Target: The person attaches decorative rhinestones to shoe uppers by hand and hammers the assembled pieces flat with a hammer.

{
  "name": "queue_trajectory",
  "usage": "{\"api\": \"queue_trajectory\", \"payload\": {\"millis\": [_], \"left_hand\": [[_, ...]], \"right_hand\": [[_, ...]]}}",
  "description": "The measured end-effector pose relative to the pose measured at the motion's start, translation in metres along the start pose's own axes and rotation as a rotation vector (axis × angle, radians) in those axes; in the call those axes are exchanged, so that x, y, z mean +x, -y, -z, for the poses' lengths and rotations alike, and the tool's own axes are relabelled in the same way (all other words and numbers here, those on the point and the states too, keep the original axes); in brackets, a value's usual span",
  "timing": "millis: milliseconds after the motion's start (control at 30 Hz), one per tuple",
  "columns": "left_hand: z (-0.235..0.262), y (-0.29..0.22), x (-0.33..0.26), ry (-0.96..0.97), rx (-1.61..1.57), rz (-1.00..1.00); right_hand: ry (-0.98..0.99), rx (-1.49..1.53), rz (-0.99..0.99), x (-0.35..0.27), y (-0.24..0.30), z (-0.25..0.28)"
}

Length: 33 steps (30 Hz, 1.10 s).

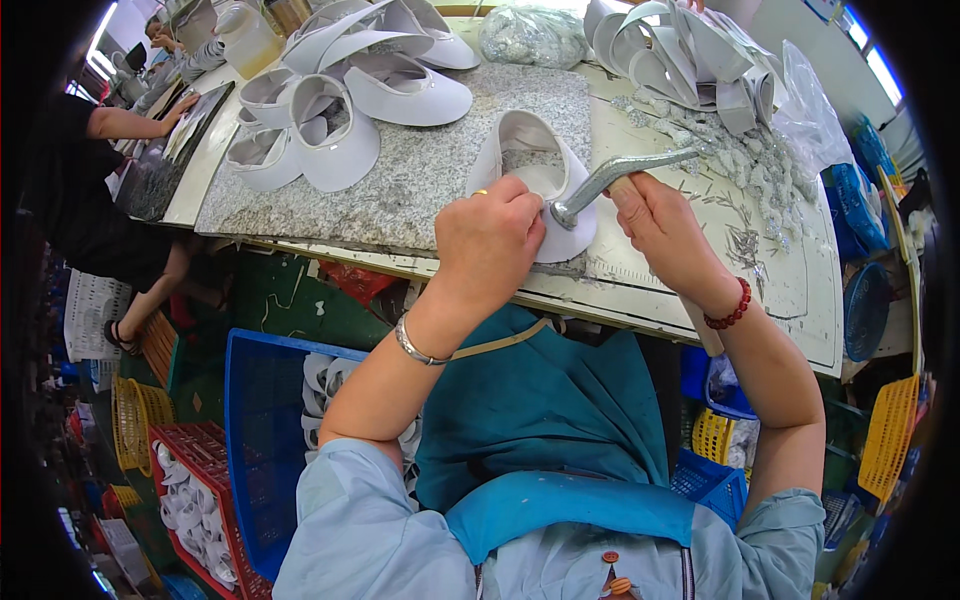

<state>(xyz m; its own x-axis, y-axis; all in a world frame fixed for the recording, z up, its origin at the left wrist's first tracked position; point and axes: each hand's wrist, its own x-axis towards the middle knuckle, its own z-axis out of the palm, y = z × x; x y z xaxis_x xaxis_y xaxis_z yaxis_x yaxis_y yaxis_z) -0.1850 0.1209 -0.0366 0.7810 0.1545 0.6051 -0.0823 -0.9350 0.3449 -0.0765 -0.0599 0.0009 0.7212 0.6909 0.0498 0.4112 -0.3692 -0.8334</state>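
Note:
My right hand [660, 230] grips a shoemaker's hammer [610, 180] by its pale handle, which comes out below the fist. The silver head has a round face and a long curved tail pointing right. That face is close beside my left fist, over a white shoe upper [575, 235]. My left hand [488, 243] is closed at the near left part of this upper. Its fingertips and what they pinch are hidden. The upper rests on a speckled stone slab [420, 195], its opening facing up.
More white uppers [410, 88] pile up at the slab's far left. White pieces [690, 60], a clear plastic bag [808, 120] and scattered metal bits [740, 225] lie right. Below stand a blue crate [265, 450] and a red crate [195, 510]. Another person [120, 190] is at the left.

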Motion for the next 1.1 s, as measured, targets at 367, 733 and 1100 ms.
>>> {"api": "queue_trajectory", "payload": {"millis": [367,733,1100], "left_hand": [[-0.006,0.006,-0.002,-0.007,-0.105,-0.023],[-0.004,0.009,-0.005,-0.018,-0.142,-0.024],[-0.008,0.006,-0.010,-0.059,-0.119,0.004]], "right_hand": [[0.032,-0.591,0.536,-0.005,0.022,0.001],[0.069,-0.739,0.736,0.006,0.021,0.000],[0.145,0.528,-0.448,0.010,0.012,-0.005]]}}
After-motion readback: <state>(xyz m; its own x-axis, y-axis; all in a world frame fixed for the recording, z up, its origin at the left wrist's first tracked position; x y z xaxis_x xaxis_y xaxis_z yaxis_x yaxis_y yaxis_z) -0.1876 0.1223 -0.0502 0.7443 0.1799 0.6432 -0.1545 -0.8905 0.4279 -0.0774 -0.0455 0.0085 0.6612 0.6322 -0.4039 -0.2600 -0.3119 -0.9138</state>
